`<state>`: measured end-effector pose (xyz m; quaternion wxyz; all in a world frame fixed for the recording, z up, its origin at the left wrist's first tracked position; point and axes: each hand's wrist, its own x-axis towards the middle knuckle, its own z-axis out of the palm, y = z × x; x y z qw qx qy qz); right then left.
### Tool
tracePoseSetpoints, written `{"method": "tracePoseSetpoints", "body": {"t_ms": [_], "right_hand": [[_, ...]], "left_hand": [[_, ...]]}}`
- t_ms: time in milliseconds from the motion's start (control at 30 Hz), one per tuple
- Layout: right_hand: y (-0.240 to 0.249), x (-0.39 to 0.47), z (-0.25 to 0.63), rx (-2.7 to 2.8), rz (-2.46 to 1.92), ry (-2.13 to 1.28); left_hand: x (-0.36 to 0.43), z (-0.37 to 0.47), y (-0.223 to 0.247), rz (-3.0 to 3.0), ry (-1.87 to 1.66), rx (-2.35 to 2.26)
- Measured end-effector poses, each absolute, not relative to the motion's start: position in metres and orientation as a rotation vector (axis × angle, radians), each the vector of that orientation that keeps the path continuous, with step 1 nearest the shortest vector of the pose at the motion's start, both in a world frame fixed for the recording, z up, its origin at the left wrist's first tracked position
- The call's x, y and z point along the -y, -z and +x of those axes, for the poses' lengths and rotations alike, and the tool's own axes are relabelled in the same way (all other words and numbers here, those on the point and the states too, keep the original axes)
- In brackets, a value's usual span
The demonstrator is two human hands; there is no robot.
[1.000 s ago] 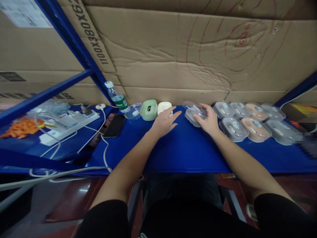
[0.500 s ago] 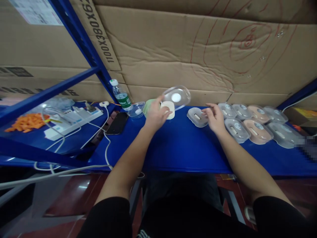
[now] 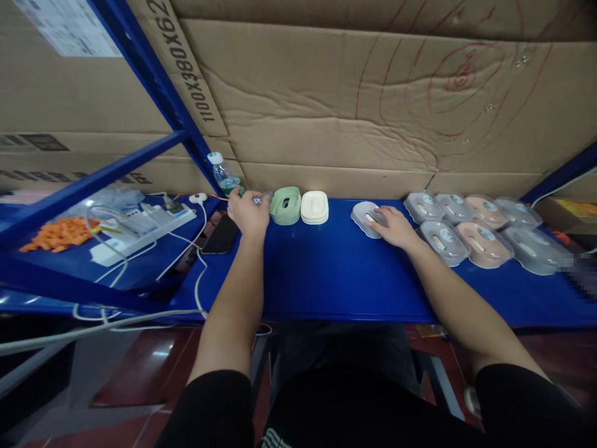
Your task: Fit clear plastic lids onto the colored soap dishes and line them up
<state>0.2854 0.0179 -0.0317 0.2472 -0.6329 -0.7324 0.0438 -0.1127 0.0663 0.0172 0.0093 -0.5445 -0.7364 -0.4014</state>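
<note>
My left hand (image 3: 249,213) is at the left of the blue table, fingers curled around a clear plastic lid (image 3: 263,198), most of which the hand hides. Right of it stand a light green box (image 3: 285,206) with a dark slot and a cream-coloured box (image 3: 314,208). My right hand (image 3: 394,226) has its thumb and fingers on the right side of a small grey box (image 3: 362,211), which lies on the table and has a pale strip in its middle.
Several lidded grey and peach boxes (image 3: 487,246) stand in two rows at the right. Behind my left hand is a water bottle (image 3: 224,174); a black phone (image 3: 221,235) lies nearby. A white power strip (image 3: 144,231), cables and orange pieces (image 3: 58,234) are further left.
My left hand has carried the clear lid leftward, from above the cream box to beside the bottle. My right hand has moved left and down onto the grey box.
</note>
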Motion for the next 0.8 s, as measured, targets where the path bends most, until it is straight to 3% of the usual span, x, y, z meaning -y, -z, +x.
{"method": "tracePoseSetpoints", "body": {"t_ms": [233, 467, 800], "right_hand": [[0.032, -0.017, 0.285, 2.016, -1.731, -0.117], [0.030, -0.015, 0.284, 2.022, -1.742, -0.168], [0.018, -0.012, 0.274, 1.817, -1.572, -0.090]], "left_hand": [[-0.070, -0.117, -0.013, -1.795, 1.065, 2.555], [-0.075, -0.117, -0.008, -1.774, 1.029, 2.506], [-0.070, -0.086, -0.001, -2.015, 1.247, 1.902]]}}
